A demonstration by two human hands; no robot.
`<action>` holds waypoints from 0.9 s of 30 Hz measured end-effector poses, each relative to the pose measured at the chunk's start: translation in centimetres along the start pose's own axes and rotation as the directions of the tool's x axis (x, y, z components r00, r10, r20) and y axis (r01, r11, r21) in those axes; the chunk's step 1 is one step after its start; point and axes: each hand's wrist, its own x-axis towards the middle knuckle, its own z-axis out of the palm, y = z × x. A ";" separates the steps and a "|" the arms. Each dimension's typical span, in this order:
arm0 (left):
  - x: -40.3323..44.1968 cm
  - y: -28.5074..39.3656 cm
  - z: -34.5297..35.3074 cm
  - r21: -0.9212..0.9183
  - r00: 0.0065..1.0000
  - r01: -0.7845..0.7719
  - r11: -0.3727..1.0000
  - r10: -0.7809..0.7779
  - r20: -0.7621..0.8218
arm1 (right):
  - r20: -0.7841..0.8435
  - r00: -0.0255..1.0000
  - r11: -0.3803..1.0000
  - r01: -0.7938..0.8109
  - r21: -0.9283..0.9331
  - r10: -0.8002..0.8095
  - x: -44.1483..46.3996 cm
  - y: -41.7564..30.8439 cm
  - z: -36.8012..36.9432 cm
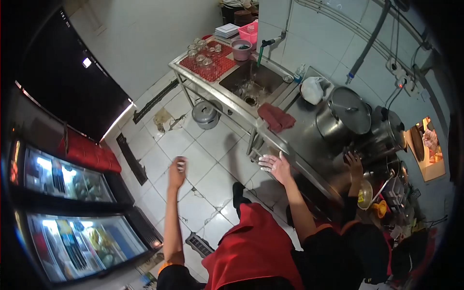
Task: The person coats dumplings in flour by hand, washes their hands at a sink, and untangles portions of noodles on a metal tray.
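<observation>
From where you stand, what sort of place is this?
Probably a commercial kitchen: a large lidded pot stands on a steel counter near a sink, with a lit glass-door fridge across the floor.

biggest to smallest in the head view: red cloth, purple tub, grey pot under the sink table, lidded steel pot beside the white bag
1. Lidded steel pot
2. Red cloth and grey pot: too alike in size to rank
3. Purple tub
</observation>
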 end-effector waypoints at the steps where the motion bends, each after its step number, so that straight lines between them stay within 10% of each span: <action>1: 2.6 2.1 2.8 0.008 0.994 -0.075 0.997 0.075 0.076 | -0.007 1.000 0.997 0.009 0.082 -0.008 2.6 -1.3 -0.6; 4: 10.7 7.9 11.2 0.066 0.716 -0.652 0.756 0.585 0.380 | -0.103 0.989 0.988 0.091 -0.123 -0.103 10.3 -4.3 -2.9; 9: 28.2 18.4 20.2 -0.033 0.538 -0.804 0.594 0.750 0.384 | -0.171 0.951 0.863 0.147 -0.484 -0.258 19.7 -13.0 -1.4; 18: 55.2 33.7 34.5 -0.137 0.396 -0.904 0.405 0.914 0.091 | -0.520 0.732 0.862 0.181 -0.474 -0.440 36.3 -20.9 -6.1; 24: 61.0 31.9 39.2 -0.805 0.475 -0.454 0.383 0.868 0.144 | -0.737 0.584 0.939 0.259 -0.227 -0.340 43.8 -22.1 -8.0; 26: 61.4 32.3 39.0 -0.977 0.554 -0.004 0.211 0.814 0.174 | -0.762 0.561 0.940 0.283 -0.192 -0.325 47.3 -20.7 -9.7; 27: 62.5 32.3 38.9 -0.958 0.455 -0.087 0.272 0.867 0.204 | -0.768 0.585 0.904 0.427 0.018 -0.261 49.0 -19.8 -11.0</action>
